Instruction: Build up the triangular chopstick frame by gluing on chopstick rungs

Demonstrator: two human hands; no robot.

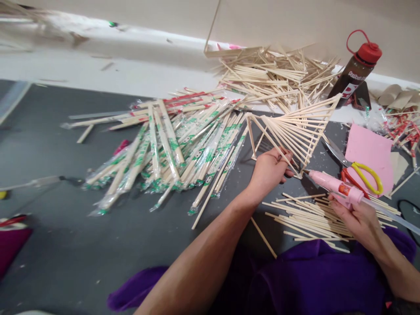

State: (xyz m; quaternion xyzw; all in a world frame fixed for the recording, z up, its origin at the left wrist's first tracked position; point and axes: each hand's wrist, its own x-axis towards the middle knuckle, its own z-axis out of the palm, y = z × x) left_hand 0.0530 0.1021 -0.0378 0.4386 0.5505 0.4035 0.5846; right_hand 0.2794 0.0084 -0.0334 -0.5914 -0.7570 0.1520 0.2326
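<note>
A fan-shaped frame of wooden chopsticks (292, 127) stands on the grey table, its sticks splayed side by side. My left hand (271, 168) pinches one of its lower sticks near the bottom corner. In my right hand (359, 216) is a pink hot glue gun (337, 183), with a clear glue stick out of its back end. The nozzle points left and is at or very near that same corner; I cannot tell whether it touches. Loose chopsticks (311, 218) lie in a pile below the glue gun.
Wrapped chopsticks (183, 148) cover the table left of the frame. Behind it rises a big heap of bare chopsticks (272, 74). A dark bottle with a red lid (354, 68), scissors (361, 175) and pink paper (369, 144) are at the right. Purple cloth (315, 280) lies at the front.
</note>
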